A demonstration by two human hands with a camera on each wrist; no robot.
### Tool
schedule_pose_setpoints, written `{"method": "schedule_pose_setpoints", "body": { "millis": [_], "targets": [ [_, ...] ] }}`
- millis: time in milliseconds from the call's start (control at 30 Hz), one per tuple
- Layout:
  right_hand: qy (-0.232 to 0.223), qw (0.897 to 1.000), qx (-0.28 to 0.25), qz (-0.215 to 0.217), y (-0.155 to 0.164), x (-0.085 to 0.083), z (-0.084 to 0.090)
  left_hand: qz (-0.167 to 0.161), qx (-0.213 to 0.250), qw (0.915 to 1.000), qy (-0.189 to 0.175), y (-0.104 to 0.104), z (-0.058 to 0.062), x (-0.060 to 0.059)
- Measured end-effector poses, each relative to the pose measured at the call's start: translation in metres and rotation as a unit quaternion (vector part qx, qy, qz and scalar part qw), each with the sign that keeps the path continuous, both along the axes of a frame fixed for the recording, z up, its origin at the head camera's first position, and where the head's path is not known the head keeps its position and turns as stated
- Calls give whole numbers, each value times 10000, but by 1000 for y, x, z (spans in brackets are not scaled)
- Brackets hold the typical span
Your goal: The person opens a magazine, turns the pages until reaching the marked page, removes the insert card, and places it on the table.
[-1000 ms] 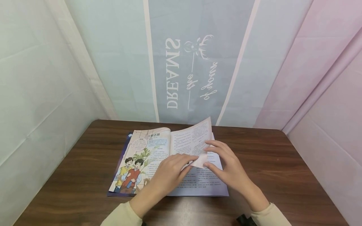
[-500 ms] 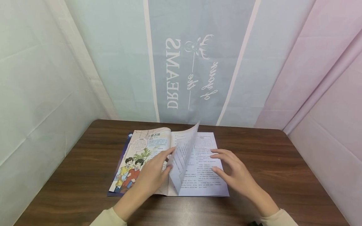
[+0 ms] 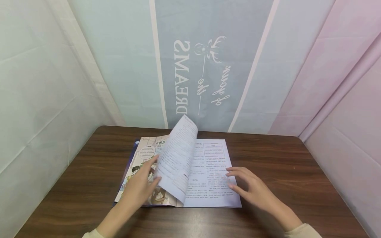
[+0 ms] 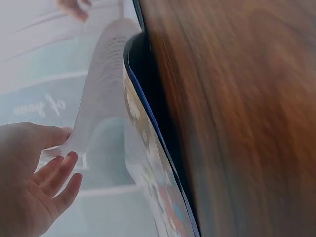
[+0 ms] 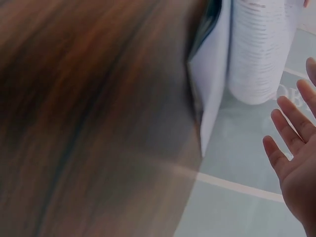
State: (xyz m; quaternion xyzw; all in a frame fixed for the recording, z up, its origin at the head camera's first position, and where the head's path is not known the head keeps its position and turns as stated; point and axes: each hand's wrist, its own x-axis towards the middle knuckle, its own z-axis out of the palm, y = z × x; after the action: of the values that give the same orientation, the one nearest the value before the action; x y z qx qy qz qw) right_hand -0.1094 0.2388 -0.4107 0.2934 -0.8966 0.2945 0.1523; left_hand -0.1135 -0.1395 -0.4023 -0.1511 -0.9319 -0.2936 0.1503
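An open magazine (image 3: 215, 175) lies on the wooden table, with an illustration of people on its left page and printed text on its right. One page (image 3: 178, 152) is lifted and curves over toward the left side. My left hand (image 3: 140, 185) pinches the edge of that page between thumb and fingers; the left wrist view shows the thumb and fingertips at the page (image 4: 101, 94). Over the right edge of the magazine is my right hand (image 3: 253, 188), fingers relaxed and holding nothing. In the right wrist view the right hand (image 5: 296, 148) has its fingers spread, apart from the lifted page.
The brown wooden table (image 3: 282, 165) extends around the magazine on all sides. A pale fabric backdrop (image 3: 128, 66) with mirrored lettering stands behind the table's back edge, and light cloth walls flank it left and right.
My left hand has carried the page from the right side over to the left, past the magazine's spine. My right hand has let go of the page and drawn back slightly right and down.
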Motion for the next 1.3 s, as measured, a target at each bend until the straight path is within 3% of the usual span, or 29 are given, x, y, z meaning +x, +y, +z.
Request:
{"method": "schedule_pose_setpoints", "body": {
  "millis": [267,667,967,1300],
  "targets": [
    [-502,9971,556,-107,10,1,-7,122,-164,9994,274,-28,-3,6],
    [-920,9920,849,165,27,-1,-25,602,-537,9943,-702,-57,-12,15],
    [-1535,9840,897,140,31,-3,-34,267,-865,9922,-862,-80,-19,17],
    [-1668,9804,1024,205,31,-3,-36,16,-1362,9814,-1352,-98,-31,19]
  ]
}}
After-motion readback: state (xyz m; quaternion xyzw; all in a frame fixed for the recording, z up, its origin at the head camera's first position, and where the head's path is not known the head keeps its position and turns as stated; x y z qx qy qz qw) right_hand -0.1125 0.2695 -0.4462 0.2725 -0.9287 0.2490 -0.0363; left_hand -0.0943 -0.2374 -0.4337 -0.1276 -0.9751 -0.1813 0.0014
